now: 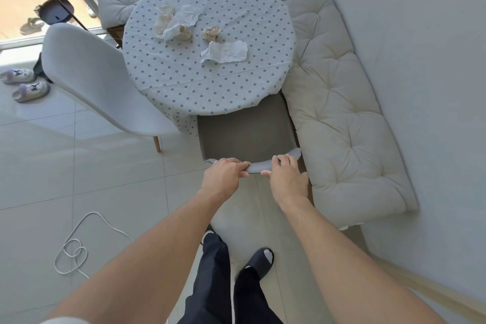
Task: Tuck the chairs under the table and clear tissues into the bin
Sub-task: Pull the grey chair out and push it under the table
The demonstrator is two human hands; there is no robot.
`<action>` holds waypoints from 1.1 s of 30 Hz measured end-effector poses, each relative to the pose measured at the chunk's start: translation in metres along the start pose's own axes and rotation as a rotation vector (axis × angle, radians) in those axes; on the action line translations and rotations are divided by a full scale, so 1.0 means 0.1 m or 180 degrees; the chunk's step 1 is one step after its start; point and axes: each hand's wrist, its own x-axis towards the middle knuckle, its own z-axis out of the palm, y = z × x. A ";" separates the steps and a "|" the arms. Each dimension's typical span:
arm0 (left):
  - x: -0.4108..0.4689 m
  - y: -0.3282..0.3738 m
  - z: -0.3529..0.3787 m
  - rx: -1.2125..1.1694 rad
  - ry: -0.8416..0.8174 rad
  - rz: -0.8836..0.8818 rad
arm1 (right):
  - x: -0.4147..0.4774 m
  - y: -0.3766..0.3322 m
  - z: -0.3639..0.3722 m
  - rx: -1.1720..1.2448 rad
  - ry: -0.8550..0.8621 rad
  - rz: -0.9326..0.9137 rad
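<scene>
Left of the table [210, 92], well clear of it, a cord [79, 244] lies looped on the floor and two slippers [25, 84] sit by the window. Closer in, a white chair [89, 79] stands just beside the table's left edge, angled, its seat not yet under the top. On the table four crumpled tissues [224, 52] lie grouped toward its far half: two at the left, a small ball and a flatter sheet further right. At the table's near edge the grey chair [244, 134] has the front of its seat already under the overhanging cloth. The left hand [224, 173] grips the left part of the backrest's top edge, fingers curled shut over it; the right hand [286, 176] does the same just to its right, thumb under the rim. A cushioned bench [339, 102] runs along the table's right side, touching or nearly touching the grey chair. The step in hand looks to be tucking this chair. Next, a straight push toward the table seems needed, keeping off the bench, then the white chair, then the tissues; no bin is in view.
</scene>
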 end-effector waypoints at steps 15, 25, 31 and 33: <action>0.07 -0.11 -0.19 -0.0415 -0.0195 -0.0259 | 0.13 -0.03 -0.11 0.0334 -0.0196 -0.0037; -0.22 -0.53 -1.06 -0.0796 0.0056 -0.0601 | -0.08 -0.40 -0.83 0.0518 0.0039 -0.0059; -0.39 -0.99 -1.94 -0.0921 0.0310 -0.0757 | -0.08 -0.95 -1.54 0.0612 0.0271 -0.0230; -0.47 -1.18 -2.24 -0.0948 0.0402 -0.0811 | -0.07 -1.17 -1.77 0.0638 0.0347 -0.0329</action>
